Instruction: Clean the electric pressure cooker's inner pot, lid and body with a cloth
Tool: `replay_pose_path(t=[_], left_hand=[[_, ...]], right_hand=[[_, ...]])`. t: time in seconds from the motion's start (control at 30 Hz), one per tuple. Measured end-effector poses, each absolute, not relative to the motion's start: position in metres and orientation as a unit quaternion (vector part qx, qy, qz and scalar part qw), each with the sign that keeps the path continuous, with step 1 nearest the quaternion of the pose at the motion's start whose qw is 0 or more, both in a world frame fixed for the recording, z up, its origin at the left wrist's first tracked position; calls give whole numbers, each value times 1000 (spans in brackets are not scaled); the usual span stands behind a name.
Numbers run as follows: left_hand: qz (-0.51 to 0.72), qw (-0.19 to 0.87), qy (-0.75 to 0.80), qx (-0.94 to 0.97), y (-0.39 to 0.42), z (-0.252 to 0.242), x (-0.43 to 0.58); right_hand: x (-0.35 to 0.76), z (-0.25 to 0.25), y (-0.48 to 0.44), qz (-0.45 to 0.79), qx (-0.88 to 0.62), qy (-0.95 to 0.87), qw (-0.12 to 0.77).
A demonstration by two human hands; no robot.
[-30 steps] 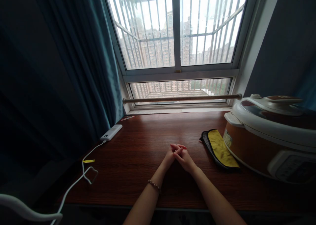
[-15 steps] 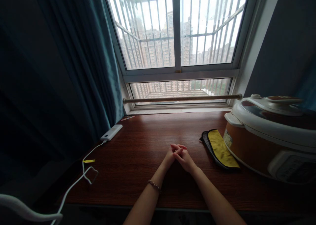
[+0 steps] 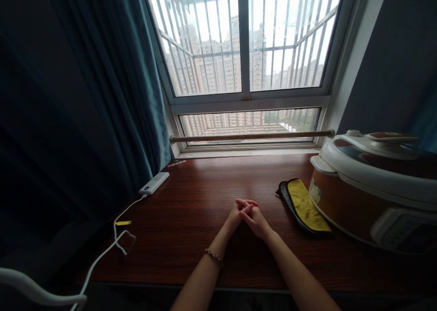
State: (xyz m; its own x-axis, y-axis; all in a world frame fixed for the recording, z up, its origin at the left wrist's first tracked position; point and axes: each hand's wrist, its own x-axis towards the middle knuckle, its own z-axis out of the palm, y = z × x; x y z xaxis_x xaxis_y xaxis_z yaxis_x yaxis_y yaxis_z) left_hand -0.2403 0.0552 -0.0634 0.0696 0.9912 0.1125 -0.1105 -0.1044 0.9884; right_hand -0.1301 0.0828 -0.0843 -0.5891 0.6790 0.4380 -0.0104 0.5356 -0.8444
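Note:
My left hand [image 3: 234, 217] and my right hand [image 3: 256, 221] rest clasped together over the middle of the brown wooden table [image 3: 191, 206]. Their fingers are closed and laced into each other, and no object shows between them. The palms are hidden. A beaded bracelet [image 3: 214, 256] circles my left wrist. Nearest to my right hand, off to its right, lies a folded yellow and grey cloth [image 3: 305, 206], apart from the fingers.
A large white and brown electric cooker [image 3: 344, 201] with a lid stands at the right, against the cloth. On the left lie a white power bank [image 3: 155, 183], its white cable [image 3: 99, 259] and a yellow tag [image 3: 123, 222]. Behind are a barred window [image 3: 246, 99] and a blue curtain [image 3: 136, 97].

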Motion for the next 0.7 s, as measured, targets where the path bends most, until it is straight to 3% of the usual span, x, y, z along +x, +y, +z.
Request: replay_pose_path(t=[0.7], left_hand=[[534,522,425,512,57,-66,-242]], right_hand=[[-131,-85,84,431,-208,-780,403]])
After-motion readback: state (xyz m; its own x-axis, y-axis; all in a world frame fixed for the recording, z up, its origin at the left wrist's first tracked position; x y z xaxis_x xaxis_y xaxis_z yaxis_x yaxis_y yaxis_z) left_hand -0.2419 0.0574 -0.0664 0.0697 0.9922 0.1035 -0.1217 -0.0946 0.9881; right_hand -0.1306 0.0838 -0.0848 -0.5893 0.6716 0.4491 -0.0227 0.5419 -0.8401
